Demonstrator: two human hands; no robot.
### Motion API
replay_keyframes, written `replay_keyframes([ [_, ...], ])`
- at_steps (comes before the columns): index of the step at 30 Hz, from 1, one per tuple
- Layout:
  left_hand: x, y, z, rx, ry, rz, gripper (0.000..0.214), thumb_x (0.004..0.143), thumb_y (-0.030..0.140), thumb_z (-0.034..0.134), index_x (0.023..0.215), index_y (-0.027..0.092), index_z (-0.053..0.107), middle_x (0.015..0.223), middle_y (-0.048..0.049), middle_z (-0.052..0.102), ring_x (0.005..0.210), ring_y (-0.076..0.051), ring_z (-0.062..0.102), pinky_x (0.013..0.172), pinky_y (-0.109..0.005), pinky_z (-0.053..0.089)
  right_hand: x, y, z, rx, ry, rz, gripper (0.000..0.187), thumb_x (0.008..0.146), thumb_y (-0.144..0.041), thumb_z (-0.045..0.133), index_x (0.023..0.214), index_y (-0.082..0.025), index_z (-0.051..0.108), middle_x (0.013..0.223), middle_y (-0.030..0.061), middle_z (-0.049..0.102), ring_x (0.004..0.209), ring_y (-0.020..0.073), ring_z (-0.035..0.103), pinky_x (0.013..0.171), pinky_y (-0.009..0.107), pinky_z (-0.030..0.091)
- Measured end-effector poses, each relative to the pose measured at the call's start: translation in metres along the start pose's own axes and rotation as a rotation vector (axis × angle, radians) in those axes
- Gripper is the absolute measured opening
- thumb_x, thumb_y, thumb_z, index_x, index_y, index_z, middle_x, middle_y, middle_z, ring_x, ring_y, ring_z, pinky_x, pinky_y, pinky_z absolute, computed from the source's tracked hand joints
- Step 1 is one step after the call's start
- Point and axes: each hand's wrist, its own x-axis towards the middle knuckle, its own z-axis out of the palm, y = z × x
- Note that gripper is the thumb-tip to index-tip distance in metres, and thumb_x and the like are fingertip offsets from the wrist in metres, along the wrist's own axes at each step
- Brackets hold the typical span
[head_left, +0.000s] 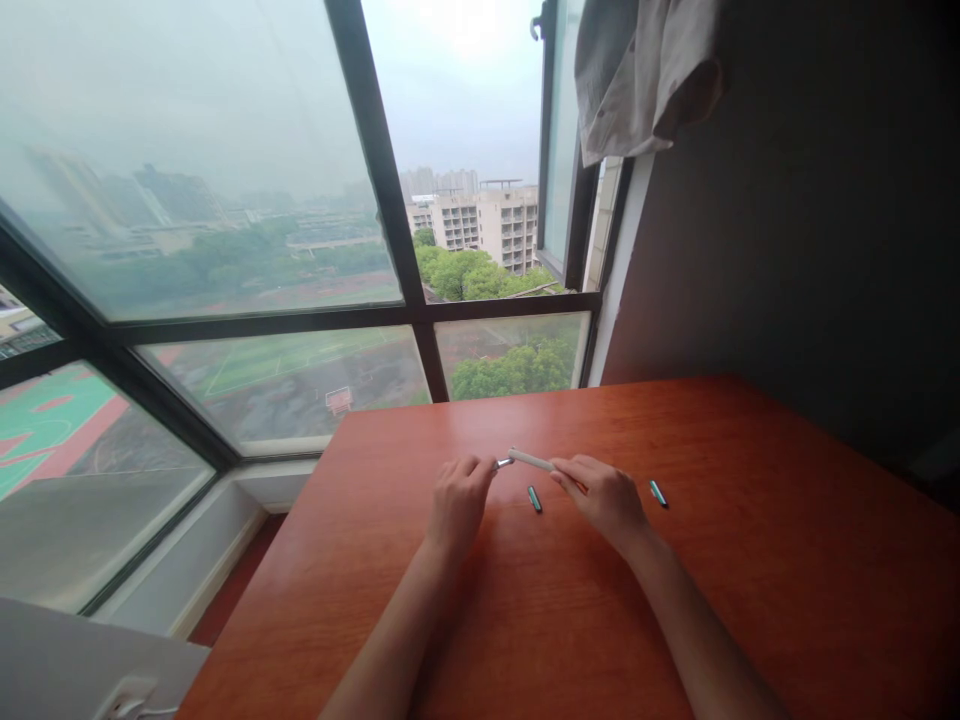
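Above the reddish-brown table (360, 600), both hands are close together. My left hand (459, 500) is closed, pinching a small silver pen part (504, 463) that points to the right. Fingers and thumb of my right hand (600, 495) are closed round a pale, slim pen barrel (531, 459), its free end towards the silver part. The tips nearly meet; I cannot tell if they touch. On the tabletop between the hands lies a dark teal pen cap (534, 499). A second teal cap (658, 493) with a light clip lies right of my right hand.
Dark-framed windows (420, 312) run along the table's far and left sides, one pane (559, 150) swung open. A grey cloth (645, 80) hangs at upper right, beside a dark wall (795, 230). A wall socket (127, 698) with a cable is at lower left.
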Motion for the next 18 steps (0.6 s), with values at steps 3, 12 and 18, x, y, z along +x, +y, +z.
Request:
replay_keyframes([
  [3, 0.0001, 0.0008, -0.0010, -0.003, -0.009, 0.017, 0.016, 0.093, 0.026, 0.046, 0.101, 0.025, 0.061, 0.083, -0.0039, 0.061, 0.076, -0.019, 0.051, 0.070, -0.028, 0.035, 0.0000, 0.0008, -0.0008, -0.008, 0.016, 0.030, 0.030, 0.093, -0.041, 0.044, 0.106, -0.029, 0.068, 0.078, 0.0029, 0.068, 0.071, 0.0159, 0.061, 0.057, 0.023, 0.031],
  [12, 0.0004, -0.0001, -0.0011, -0.036, 0.010, 0.013, 0.016, 0.092, 0.027, 0.049, 0.099, 0.025, 0.062, 0.082, -0.0039, 0.060, 0.074, -0.019, 0.051, 0.069, -0.028, 0.035, 0.0006, 0.0001, 0.0000, 0.037, -0.023, 0.003, 0.030, 0.092, -0.041, 0.045, 0.103, -0.029, 0.070, 0.079, 0.0032, 0.068, 0.072, 0.0159, 0.061, 0.057, 0.023, 0.034],
  [18, 0.0014, 0.0030, -0.0053, -0.040, -0.018, 0.033, 0.017, 0.092, 0.026, 0.047, 0.099, 0.025, 0.063, 0.081, -0.0040, 0.061, 0.075, -0.019, 0.051, 0.070, -0.028, 0.036, 0.0005, 0.0025, 0.0006, -0.020, 0.000, 0.082, 0.028, 0.091, -0.040, 0.047, 0.104, -0.030, 0.069, 0.078, 0.0025, 0.069, 0.072, 0.0167, 0.062, 0.054, 0.023, 0.032],
])
